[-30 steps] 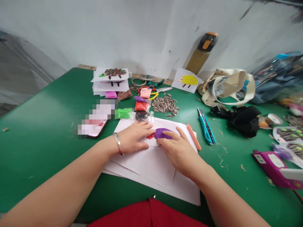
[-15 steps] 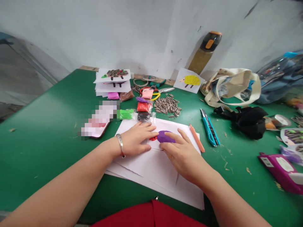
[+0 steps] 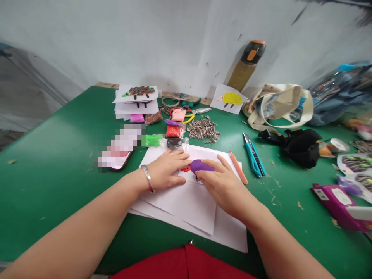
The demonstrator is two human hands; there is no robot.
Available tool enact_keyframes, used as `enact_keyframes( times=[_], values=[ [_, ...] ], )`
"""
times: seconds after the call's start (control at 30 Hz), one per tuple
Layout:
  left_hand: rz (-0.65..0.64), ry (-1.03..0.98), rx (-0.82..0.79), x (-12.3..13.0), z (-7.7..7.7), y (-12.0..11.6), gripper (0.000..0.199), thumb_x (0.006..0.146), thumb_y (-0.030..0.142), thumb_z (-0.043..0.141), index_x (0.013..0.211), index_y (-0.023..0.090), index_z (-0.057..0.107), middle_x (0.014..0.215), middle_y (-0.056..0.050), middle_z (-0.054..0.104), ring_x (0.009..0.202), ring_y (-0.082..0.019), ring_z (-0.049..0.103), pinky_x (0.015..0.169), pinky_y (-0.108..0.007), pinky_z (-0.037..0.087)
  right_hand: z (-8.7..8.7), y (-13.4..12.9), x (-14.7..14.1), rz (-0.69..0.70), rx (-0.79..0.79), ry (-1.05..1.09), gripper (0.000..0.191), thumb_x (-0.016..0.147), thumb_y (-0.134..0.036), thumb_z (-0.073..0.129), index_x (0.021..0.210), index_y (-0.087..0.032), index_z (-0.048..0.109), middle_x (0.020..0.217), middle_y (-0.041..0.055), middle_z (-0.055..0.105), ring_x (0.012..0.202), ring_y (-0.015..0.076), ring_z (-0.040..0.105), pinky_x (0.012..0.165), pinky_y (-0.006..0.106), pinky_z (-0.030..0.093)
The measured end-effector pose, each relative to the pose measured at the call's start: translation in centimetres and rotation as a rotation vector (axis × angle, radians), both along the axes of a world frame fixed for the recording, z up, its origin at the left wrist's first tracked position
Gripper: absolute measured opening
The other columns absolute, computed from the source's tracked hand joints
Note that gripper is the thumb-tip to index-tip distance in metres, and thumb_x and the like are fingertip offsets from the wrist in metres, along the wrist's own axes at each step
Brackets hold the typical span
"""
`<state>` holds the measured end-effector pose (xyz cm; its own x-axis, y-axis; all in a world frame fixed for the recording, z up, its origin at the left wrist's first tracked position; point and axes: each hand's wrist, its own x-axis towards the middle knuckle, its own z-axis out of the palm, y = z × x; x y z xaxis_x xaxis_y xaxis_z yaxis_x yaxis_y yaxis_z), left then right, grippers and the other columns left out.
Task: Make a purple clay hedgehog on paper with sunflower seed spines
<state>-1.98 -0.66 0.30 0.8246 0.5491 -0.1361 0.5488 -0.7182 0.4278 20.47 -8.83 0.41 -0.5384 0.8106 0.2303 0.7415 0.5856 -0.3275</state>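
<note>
1. My right hand [image 3: 223,186] covers the near edge of the purple clay [image 3: 199,165]; I can't tell its full outline.
2. Left of my left hand [image 3: 165,170], the phone [image 3: 117,149] is blurred into blocks.
3. Far right of my right hand, the purple box [image 3: 340,201] and the seed plates [image 3: 356,164] run past the frame edge.

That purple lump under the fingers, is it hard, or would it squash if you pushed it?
The purple clay probably squashes: it lies as a flattened, rounded blob on the white paper, under the right hand. It likely sticks rather than rolls. The left hand lies flat on the sheet, which looks thin and floppy.
</note>
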Motion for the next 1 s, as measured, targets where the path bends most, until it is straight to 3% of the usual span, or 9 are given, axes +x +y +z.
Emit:
enact_keyframes(
  times=[0.2,0.33,0.43,0.63,0.87,1.0],
  values=[
    [0.005,0.023,-0.007,0.0,-0.1,0.0,0.056,0.086,0.036,0.064,0.137,0.019,0.050,0.149,-0.012,0.044,0.137,-0.034,0.036,0.113,-0.052,0.023,-0.8,0.1,-0.2,0.024,-0.095,-0.097,0.026,0.093,-0.006,0.044,0.101,-0.022,0.064,0.111,0.0047,0.071,0.128,0.0256,0.050,0.115,0.065,0.016],
    [-0.004,0.020,0.002,0.0,-0.2,0.1,0.056,0.086,0.037,0.063,0.138,0.019,0.050,0.148,-0.013,0.045,0.136,-0.035,0.036,0.112,-0.052,0.024,-0.3,0.3,0.0,0.005,-0.097,0.014,0.025,0.095,-0.010,0.044,0.103,-0.023,0.064,0.113,0.0059,0.071,0.123,0.0229,0.055,0.113,0.060,0.024],
    [-0.032,-0.019,0.025,0.0,-0.3,0.2,0.052,0.087,0.037,0.062,0.134,0.020,0.053,0.142,-0.012,0.050,0.131,-0.033,0.041,0.108,-0.049,0.030,0.3,0.6,0.3,-0.066,-0.013,0.094,0.024,0.098,-0.014,0.042,0.103,-0.022,0.064,0.111,0.0079,0.071,0.117,0.0221,0.059,0.110,0.058,0.031],
    [-0.020,-0.004,0.019,0.0,-0.3,0.3,0.055,0.086,0.037,0.063,0.137,0.019,0.051,0.145,-0.012,0.048,0.133,-0.034,0.038,0.110,-0.051,0.028,0.5,0.7,0.5,-0.078,0.015,0.084,0.024,0.098,-0.014,0.042,0.103,-0.022,0.065,0.111,0.0081,0.071,0.114,0.0220,0.061,0.109,0.056,0.035],
    [0.003,0.023,0.002,0.0,-0.4,0.2,0.059,0.086,0.037,0.064,0.140,0.019,0.048,0.150,-0.012,0.043,0.138,-0.034,0.035,0.113,-0.054,0.023,0.5,-0.3,0.1,0.122,-0.015,-0.062,0.028,0.093,-0.005,0.044,0.106,-0.020,0.064,0.118,0.0059,0.069,0.138,0.0254,0.040,0.117,0.057,0.022],
    [-0.013,0.002,0.021,-0.1,-0.6,0.2,0.058,0.086,0.039,0.064,0.138,0.019,0.049,0.148,-0.013,0.045,0.135,-0.034,0.037,0.111,-0.052,0.026,0.4,-0.4,-0.2,0.145,-0.022,-0.087,0.031,0.092,-0.004,0.044,0.109,-0.021,0.063,0.116,0.0036,0.070,0.140,0.0230,0.035,0.120,0.053,0.021]
  ],
)
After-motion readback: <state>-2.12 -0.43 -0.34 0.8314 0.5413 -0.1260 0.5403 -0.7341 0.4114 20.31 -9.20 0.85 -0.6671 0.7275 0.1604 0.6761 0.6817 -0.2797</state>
